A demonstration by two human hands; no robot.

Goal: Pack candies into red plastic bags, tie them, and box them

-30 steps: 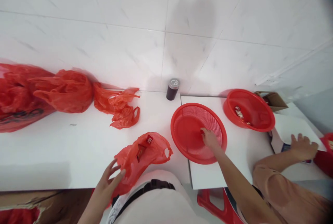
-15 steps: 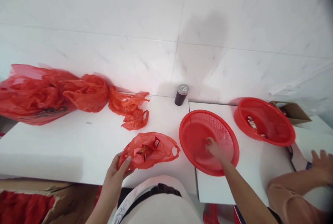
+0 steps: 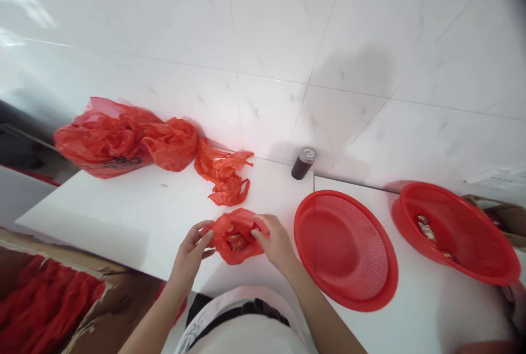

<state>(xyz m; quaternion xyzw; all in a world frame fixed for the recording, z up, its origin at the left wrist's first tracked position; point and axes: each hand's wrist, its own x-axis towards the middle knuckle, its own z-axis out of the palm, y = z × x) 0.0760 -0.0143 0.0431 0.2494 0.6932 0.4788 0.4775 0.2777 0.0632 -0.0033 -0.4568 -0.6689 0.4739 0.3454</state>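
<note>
A thin red plastic bag (image 3: 232,257) sits at the table's front edge with its mouth spread upward. Inside it lie several small wrapped packets (image 3: 237,241) in red and gold. My left hand (image 3: 196,243) grips the bag's left rim between thumb and fingers. On the opposite side my right hand (image 3: 273,238) is closed on the right rim, its thumb and fingertips partly inside the mouth. Just right of that hand stands a red perforated plastic basket (image 3: 332,236), with nothing visible in it.
A deeper red basin (image 3: 472,233) with a few small wrapped pieces stands at the right, a cardboard box behind it. A dark can (image 3: 303,163) is near the wall. Crumpled red bags (image 3: 172,143) line the back left. An opened carton (image 3: 94,310) of red material sits below left.
My right hand has left the perforated basket and taken the bag's right rim. The bag's mouth is drawn narrower. The view has shifted left, and the other person's hand is out of sight.
</note>
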